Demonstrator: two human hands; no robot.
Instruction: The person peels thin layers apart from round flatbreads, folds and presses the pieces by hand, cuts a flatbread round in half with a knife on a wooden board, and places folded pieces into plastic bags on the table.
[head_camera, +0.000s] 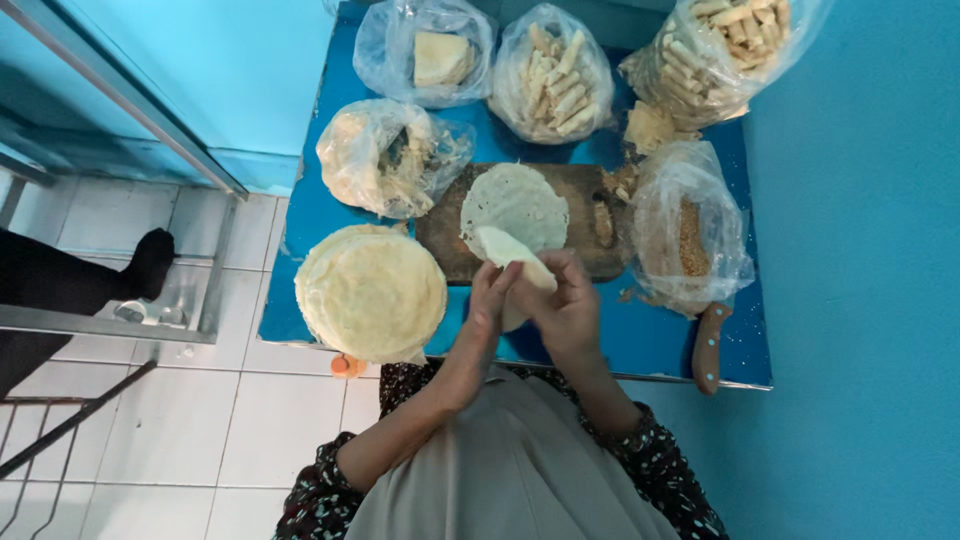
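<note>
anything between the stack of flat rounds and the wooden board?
Head view: no object. Between the stack of flat rounds and the wooden board only a thin strip of blue table shows; they look nearly touching.

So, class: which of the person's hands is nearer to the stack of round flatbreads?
Left. The left hand is just beside the stack of round flatbreads, at its right edge; the right hand is farther right, beyond the left. Both grip a folded dough piece.
</note>
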